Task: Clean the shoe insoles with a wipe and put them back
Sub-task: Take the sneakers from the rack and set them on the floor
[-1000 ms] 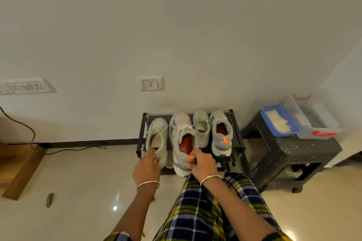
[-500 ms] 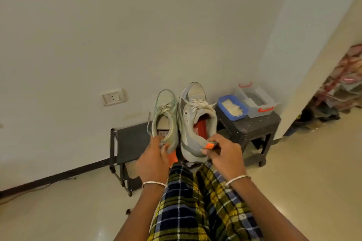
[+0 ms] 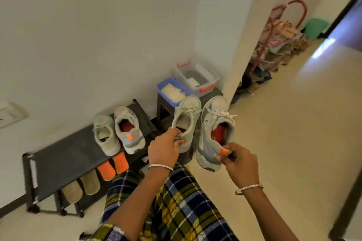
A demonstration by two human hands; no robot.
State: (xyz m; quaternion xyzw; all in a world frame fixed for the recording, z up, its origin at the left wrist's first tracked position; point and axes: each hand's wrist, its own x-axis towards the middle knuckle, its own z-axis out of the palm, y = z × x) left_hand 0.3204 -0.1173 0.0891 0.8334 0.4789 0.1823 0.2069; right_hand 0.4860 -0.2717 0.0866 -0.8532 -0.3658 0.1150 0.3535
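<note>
My left hand (image 3: pixel 164 148) grips the heel of a pale green sneaker (image 3: pixel 187 121) held in the air. My right hand (image 3: pixel 238 160) pinches the orange heel tab of a grey sneaker (image 3: pixel 212 133) with a red insole (image 3: pixel 218 133) showing inside. Both shoes hang in front of me, toes pointing away. The matching pale green sneaker (image 3: pixel 105 133) and grey sneaker (image 3: pixel 128 129) stand on the black shoe rack (image 3: pixel 64 154) at the left. On the rack's lower shelf lie two orange insoles (image 3: pixel 113 165) and two beige insoles (image 3: pixel 82 187).
A dark stool (image 3: pixel 163 107) behind the held shoes carries a blue tub (image 3: pixel 168 89) with pale contents and a clear box with red clips (image 3: pixel 195 78). A white pillar (image 3: pixel 231 45) stands right of it. A cluttered rack (image 3: pixel 274 41) lies beyond. Glossy floor (image 3: pixel 293 123) spreads right.
I have carried both sneakers to the right, away from the rack, and my view has swung right. The remaining pair on the rack and the insoles below have come into view.
</note>
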